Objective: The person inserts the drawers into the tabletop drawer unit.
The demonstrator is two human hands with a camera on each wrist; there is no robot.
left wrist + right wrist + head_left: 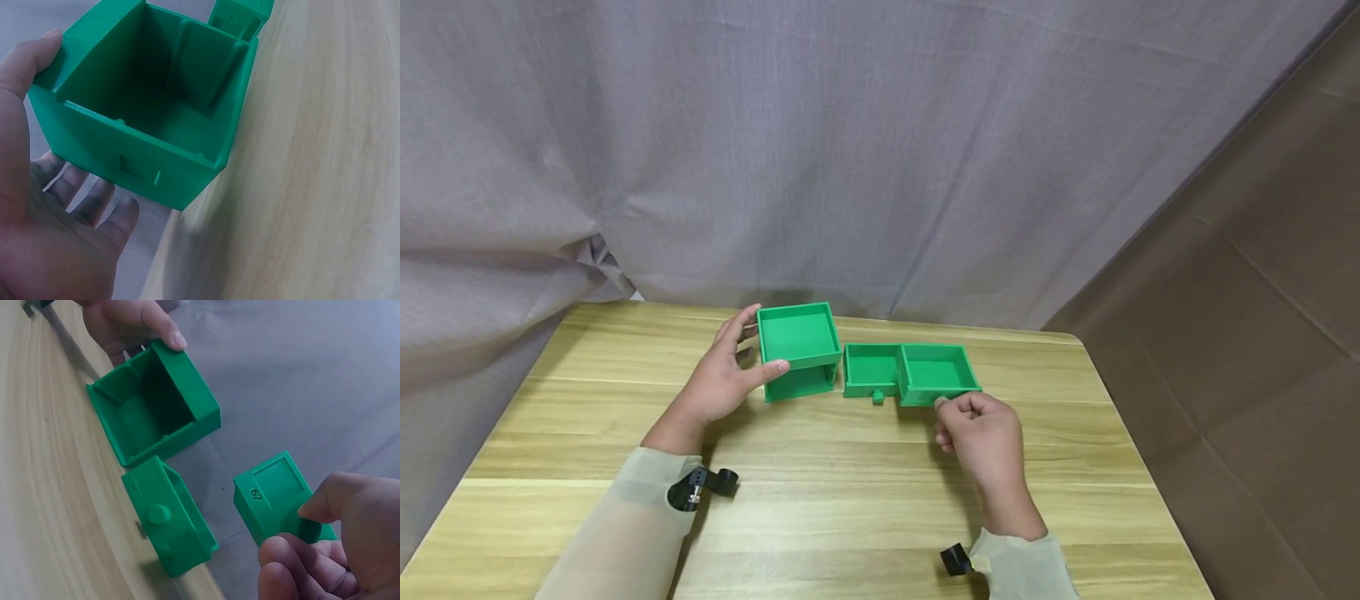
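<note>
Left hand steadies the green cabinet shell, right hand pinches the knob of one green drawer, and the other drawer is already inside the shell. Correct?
Not quite. The other drawer lies on the table outside the shell, as the head view shows. Left hand and right hand, pinching its drawer, are as stated.

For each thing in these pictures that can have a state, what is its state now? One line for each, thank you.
green housing: both drawers out, empty inside, standing on the table, gripped by the left hand.
left drawer: out of the housing, empty, resting on the table, untouched.
right drawer: out of the housing, empty, pinched at its front.
left hand: thumb and fingers round the housing.
right hand: fingers curled, pinching the right drawer.
</note>
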